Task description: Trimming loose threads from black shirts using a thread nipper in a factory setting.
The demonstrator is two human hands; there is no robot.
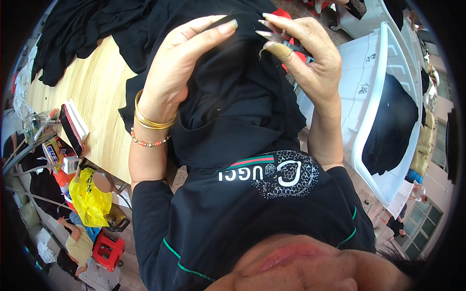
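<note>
Black cloth (228, 92) is bunched in front of me and hangs down over my lap. My left hand (182, 51) pinches an edge of it between thumb and fingers near the top of the view. Close to that edge, my right hand (313, 60) holds small thread snips (272, 36), their pointed blades apart and directed left toward the cloth. A yellowish wrap (278, 50) covers the right thumb, and a thin strip curls off it. The snips' handles are partly hidden by the fingers.
More black cloth (92, 24) lies on the wooden table (97, 87) at left, with a red-edged case (72, 130) near its side. A white plastic bin (357, 131) holding dark cloth (392, 126) stands right. At lower left are a yellow bag (90, 199), red stool (108, 250) and another person (79, 242).
</note>
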